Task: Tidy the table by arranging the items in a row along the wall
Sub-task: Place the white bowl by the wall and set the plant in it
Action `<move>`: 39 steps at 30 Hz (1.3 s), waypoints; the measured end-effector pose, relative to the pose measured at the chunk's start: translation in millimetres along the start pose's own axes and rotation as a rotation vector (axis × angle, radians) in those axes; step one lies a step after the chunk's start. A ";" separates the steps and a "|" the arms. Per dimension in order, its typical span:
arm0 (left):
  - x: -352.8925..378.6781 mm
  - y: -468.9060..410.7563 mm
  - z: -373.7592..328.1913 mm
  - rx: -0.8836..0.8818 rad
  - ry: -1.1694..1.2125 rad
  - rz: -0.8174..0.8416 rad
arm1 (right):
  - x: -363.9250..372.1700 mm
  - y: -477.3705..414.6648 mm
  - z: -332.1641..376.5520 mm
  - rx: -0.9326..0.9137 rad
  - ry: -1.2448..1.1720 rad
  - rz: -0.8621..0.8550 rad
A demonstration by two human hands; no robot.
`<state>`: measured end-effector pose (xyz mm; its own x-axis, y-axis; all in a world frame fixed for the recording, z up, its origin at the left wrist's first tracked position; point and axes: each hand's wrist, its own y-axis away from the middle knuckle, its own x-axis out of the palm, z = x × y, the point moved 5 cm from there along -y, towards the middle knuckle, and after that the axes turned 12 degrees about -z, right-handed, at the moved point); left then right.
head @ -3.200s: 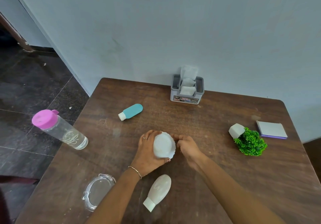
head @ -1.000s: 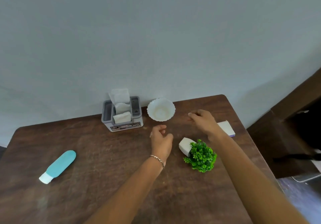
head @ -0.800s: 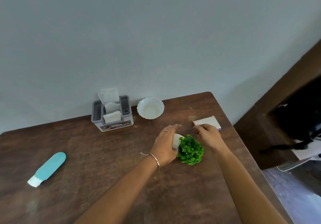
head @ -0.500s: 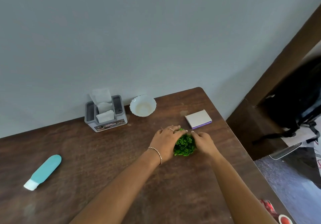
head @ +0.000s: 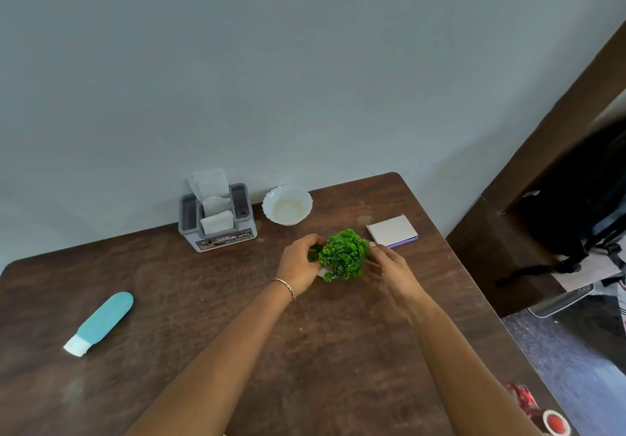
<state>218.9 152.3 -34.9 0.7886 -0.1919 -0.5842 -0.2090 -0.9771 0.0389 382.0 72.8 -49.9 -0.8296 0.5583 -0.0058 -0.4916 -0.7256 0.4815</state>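
Note:
A small green plant (head: 343, 253) in a white pot is held between both hands, leaves facing up, over the brown table (head: 203, 351). My left hand (head: 299, 264) grips its left side by the pot; my right hand (head: 389, 266) touches its right side. By the wall stand a grey tissue holder (head: 216, 222) and a white bowl (head: 287, 204). A white and purple notepad (head: 392, 231) lies just right of the plant. A teal bottle (head: 101, 322) lies flat at the left.
The table's right edge drops to a dark floor with a black bag (head: 576, 212). A red object (head: 528, 408) sits at the table's near right corner. Bare wood lies between the bowl and the notepad along the wall.
The bowl was set down beside the tissue holder. Both hands then moved to the toppled plant, closed around it and turned it leaves-up.

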 end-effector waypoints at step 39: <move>-62.7 -103.5 21.0 -0.322 0.126 -0.163 | 154.4 -91.3 65.4 -0.301 0.338 0.155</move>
<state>179.0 267.4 -19.3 0.8657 -0.0213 -0.5001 0.1022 -0.9705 0.2183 316.1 251.5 -37.4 -0.9142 0.3082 -0.2630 -0.3687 -0.9021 0.2244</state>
